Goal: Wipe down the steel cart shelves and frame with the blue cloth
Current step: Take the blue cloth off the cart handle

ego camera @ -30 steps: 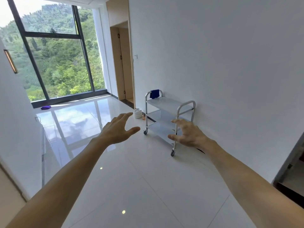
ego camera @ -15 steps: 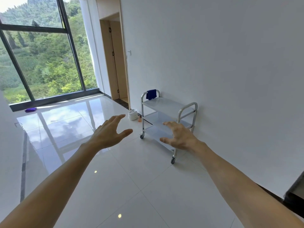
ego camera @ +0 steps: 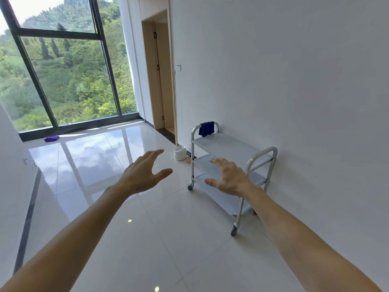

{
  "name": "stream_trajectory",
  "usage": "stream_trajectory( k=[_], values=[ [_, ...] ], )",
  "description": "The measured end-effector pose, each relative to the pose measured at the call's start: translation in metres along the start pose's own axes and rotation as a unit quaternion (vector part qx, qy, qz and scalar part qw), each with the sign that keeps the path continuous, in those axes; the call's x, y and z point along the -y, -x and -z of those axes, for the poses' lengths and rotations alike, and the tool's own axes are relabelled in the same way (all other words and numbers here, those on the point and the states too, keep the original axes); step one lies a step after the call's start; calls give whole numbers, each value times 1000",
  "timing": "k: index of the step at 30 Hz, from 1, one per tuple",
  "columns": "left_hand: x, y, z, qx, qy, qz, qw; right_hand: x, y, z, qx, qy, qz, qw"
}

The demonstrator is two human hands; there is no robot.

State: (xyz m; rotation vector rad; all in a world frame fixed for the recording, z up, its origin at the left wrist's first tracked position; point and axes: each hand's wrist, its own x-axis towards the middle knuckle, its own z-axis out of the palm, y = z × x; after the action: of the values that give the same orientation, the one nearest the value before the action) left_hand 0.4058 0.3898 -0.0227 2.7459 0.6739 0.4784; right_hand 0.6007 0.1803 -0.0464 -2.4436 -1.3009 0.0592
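Reaching forward with both bare arms, the person holds the left hand (ego camera: 145, 175) and the right hand (ego camera: 229, 179) out in mid-frame, both with fingers spread and relaxed and neither holding anything. The left hand hangs over the glossy white tiled floor (ego camera: 130, 239), palm turned down and thumb pointing toward the right of the frame. The right hand appears in front of the steel cart (ego camera: 229, 144), overlapping its middle and lower shelves in the picture; whether it touches the cart cannot be told, though the cart looks to stand farther off.

That cart stands right of centre, close against the white wall (ego camera: 294, 81), on small caster wheels, with three flat shelves and a looped tubular handle at each end. The blue cloth (ego camera: 206, 128) is draped over the far handle, hanging down on both sides of the bar, well apart from both hands.

On the floor just left of the cart's far end sits a small stack of white bowls (ego camera: 180, 152). A wooden doorway (ego camera: 160, 76) opens in the upper centre of the frame. The upper left is filled by a large dark-framed window (ego camera: 63, 70) looking onto green hillside. A small purple object (ego camera: 51, 138) lies on the floor just below it.
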Motion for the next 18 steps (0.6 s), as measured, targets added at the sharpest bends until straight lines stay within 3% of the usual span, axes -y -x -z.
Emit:
stream_trajectory(
  k=[9,18],
  values=[
    [54,-141,-42,-1,21,-5,1000,-38,-148,-31,7,-3,3,1000],
    [133,-326,-81,19,86,-30,996,-63,-324,-61,6,-11,-48,999]
  ],
)
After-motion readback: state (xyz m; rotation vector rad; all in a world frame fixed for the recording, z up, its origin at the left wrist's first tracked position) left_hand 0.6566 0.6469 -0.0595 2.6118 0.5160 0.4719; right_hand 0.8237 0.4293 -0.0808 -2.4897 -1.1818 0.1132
